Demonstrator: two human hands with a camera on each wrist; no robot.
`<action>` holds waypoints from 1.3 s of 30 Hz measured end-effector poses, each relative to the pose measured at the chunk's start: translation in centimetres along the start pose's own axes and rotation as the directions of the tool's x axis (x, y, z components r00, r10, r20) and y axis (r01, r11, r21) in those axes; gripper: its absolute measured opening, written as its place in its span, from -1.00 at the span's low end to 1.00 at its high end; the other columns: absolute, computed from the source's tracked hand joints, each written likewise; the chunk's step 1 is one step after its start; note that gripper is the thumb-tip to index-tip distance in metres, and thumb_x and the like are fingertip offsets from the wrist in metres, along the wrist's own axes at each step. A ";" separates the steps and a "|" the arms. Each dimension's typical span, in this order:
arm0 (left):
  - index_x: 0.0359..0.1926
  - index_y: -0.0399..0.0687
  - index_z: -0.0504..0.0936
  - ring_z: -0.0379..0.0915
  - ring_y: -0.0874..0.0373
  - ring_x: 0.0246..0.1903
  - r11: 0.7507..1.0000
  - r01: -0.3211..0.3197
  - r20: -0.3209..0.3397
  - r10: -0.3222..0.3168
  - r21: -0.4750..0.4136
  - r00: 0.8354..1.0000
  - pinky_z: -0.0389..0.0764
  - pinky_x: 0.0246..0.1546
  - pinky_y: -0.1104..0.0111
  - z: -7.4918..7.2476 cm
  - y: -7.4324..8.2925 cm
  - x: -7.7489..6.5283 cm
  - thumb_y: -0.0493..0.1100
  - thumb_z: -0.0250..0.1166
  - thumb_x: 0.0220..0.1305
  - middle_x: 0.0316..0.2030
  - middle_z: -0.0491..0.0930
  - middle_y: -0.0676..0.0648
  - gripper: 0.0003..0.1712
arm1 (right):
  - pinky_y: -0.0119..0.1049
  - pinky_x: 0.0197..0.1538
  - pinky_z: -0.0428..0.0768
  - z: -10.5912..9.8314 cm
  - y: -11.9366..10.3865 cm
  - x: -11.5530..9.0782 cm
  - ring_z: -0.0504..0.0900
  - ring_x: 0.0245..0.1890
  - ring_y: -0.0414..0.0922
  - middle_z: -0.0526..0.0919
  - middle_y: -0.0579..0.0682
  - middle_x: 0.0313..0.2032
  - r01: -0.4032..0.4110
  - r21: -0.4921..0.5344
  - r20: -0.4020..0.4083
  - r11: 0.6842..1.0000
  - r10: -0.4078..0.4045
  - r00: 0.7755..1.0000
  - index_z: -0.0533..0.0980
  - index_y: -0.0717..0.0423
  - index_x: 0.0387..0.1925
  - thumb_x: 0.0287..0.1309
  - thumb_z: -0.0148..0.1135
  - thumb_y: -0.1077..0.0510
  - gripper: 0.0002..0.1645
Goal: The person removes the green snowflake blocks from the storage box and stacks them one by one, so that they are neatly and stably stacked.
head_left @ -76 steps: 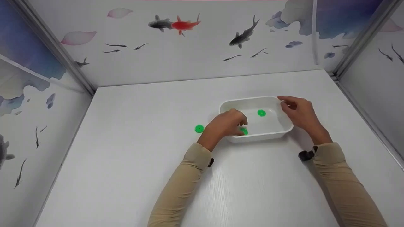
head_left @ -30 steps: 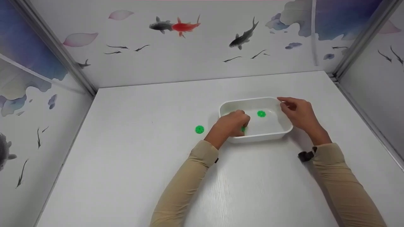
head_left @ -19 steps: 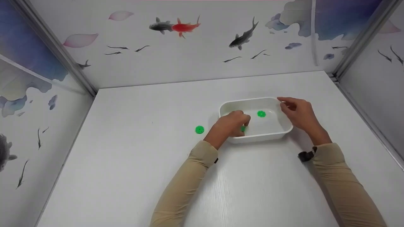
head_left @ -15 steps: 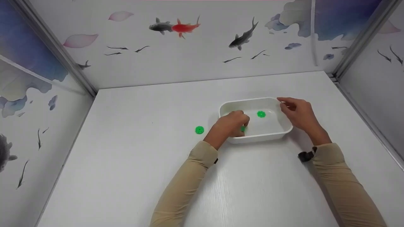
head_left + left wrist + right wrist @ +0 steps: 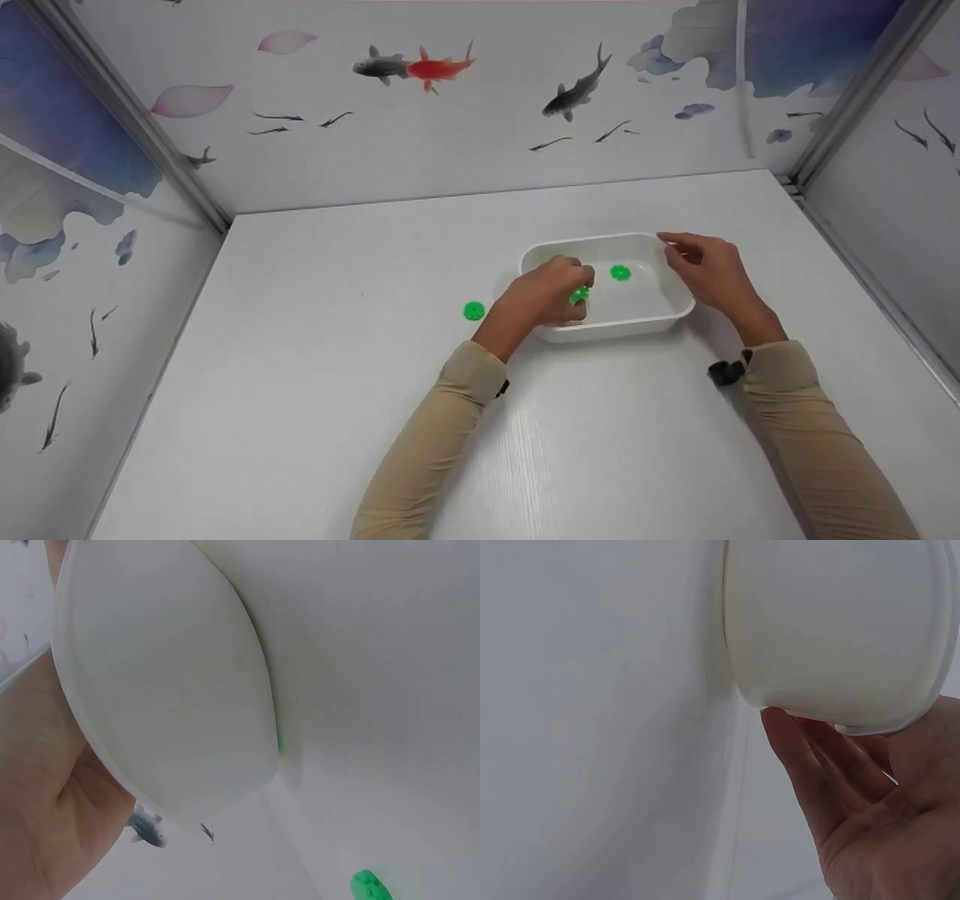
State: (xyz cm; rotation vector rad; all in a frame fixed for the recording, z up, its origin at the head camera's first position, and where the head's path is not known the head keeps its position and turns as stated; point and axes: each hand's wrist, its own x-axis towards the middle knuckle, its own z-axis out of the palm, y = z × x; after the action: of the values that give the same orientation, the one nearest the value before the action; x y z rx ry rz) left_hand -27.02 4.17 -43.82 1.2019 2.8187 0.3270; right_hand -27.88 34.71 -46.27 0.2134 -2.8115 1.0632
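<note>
Plainly two hands (image 5: 536,294) (image 5: 712,271), one tub (image 5: 637,298), three green discs (image 5: 474,310) (image 5: 620,273) (image 5: 579,295)

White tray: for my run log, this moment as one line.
left hand: pinches round green disc within white rectangular tray; right hand: touches tray end; second disc: inside tray; third disc: on white table

Small booth-like workstation; type of wider building cannot be told. White desk (image 5: 285,390) bounded by back panel (image 5: 465,150), left panel (image 5: 150,292), right panel (image 5: 892,225). Left metal post (image 5: 122,97), right metal post (image 5: 874,94) at corners. Printed decor: red fish (image 5: 439,70), pink petal (image 5: 193,100).
</note>
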 end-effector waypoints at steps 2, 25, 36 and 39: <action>0.22 -0.10 0.70 0.59 0.09 0.07 0.999 -0.038 -0.050 0.038 -0.007 0.998 0.67 0.07 0.36 -0.2 -0.2 -0.4 -0.16 0.33 0.47 0.06 0.73 -0.07 -0.64 | -0.15 0.19 0.72 0.0 0.0 0.0 0.76 0.18 0.21 0.74 0.29 0.23 -0.003 -0.001 0.002 1.000 0.003 1.000 0.58 0.02 0.45 0.62 0.16 0.01 -0.50; 0.12 -0.17 0.76 0.61 0.03 0.09 0.977 -0.149 -0.404 0.076 -0.153 0.912 0.74 0.14 0.34 -0.8 -4.7 -7.5 -0.14 0.42 0.44 0.07 0.73 -0.11 -0.68 | -0.29 0.14 0.67 -0.1 0.1 0.1 0.72 0.18 0.17 0.72 0.27 0.25 -0.027 -0.006 0.009 1.000 0.027 1.000 0.56 -0.02 0.47 0.63 0.16 -0.04 -0.48; 0.09 -0.06 0.80 0.65 0.08 0.07 0.982 -0.114 -0.392 0.048 -0.148 0.919 0.76 0.11 0.34 -0.6 -6.4 -10.7 -0.01 0.54 0.38 0.02 0.78 -0.02 -0.64 | -0.46 0.04 0.59 0.0 0.1 0.0 0.72 0.16 0.16 0.73 0.27 0.23 -0.024 -0.006 0.007 1.000 0.024 1.000 0.56 -0.01 0.47 0.63 0.15 -0.04 -0.48; 0.07 -0.04 0.82 0.67 0.09 0.06 0.986 -0.097 -0.403 0.035 -0.136 0.914 0.78 0.10 0.32 -0.4 -7.0 -11.5 0.00 0.56 0.36 0.00 0.79 -0.02 -0.64 | -0.56 0.00 0.55 0.1 0.1 0.0 0.74 0.14 0.17 0.74 0.27 0.22 -0.005 -0.005 0.000 1.000 0.005 1.000 0.57 0.00 0.45 0.63 0.16 -0.03 -0.48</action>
State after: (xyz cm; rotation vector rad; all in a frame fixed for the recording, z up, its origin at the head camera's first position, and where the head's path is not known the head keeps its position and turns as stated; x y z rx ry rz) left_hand -24.03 -8.90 -45.24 1.3296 3.0098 0.8736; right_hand -27.91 34.74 -46.41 0.2061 -2.8160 1.0574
